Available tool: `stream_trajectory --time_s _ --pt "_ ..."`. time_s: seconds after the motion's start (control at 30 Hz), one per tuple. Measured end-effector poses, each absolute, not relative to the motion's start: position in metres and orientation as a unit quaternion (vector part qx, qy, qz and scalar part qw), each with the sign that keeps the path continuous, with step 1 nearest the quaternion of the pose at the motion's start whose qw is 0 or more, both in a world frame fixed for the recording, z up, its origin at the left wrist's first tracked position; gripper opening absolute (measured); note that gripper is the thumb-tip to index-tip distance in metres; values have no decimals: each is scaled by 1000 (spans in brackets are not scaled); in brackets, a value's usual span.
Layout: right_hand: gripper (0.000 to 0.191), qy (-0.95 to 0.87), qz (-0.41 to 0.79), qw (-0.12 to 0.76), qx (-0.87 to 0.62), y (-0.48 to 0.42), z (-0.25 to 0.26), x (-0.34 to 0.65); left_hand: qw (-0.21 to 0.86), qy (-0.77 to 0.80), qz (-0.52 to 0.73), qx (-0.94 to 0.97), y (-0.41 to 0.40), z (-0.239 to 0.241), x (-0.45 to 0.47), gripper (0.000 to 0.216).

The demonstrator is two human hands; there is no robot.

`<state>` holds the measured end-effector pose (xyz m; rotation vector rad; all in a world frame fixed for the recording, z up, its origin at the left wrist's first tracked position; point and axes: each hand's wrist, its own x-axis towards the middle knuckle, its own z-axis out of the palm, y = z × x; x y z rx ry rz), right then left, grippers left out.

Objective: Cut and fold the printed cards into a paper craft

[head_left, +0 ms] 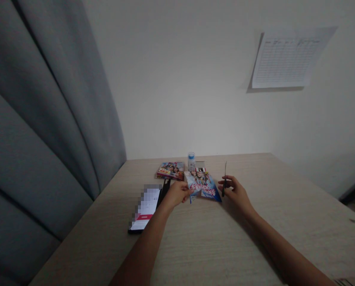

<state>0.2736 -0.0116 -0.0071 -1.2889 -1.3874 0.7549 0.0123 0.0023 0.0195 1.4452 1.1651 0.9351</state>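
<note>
left hand [179, 193]: grip clamped on the near-left corner of the printed leaflet [199, 179]. right hand [234, 188]: grip closed around a slim dark-handled tool [224, 190], thin tip upward, apart from the leaflet; exact tool type unclear. leaflet location: mid-bench [201, 246], in front of the blue-capped bottle [191, 163]. progress, by judgement: a notch is made in the near edge; the upper portion is whole, and the remaining work cannot be determined. orientation: printed faces toward the far end, lettering nearer; long axis apparently running away from the person, slanting far-left to near-right.
</note>
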Motion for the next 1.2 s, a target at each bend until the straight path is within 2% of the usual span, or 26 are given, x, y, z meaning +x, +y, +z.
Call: stream_trajectory --time_s 0.37,0.5,0.73,0.93,1.03,1.2 --pt "39 -592 376 471 -535 -7 -24 275 486 488 333 644 5 18 9 38" --pt "38 -584 383 488 -523 -5 -26 275 471 503 319 651 6 17 8 35" --pt "36 -590 358 505 -518 -3 -24 274 420 527 377 635 9 21 8 28" --pt "39 -543 360 558 -514 -7 -13 269 397 539 404 624 9 25 10 35" --pt "44 -506 381 582 -509 -10 -8 268 404 556 378 620 3 32 12 41" --pt "47 -485 375 599 -515 -11 -4 271 477 539 314 619 -8 41 16 49"
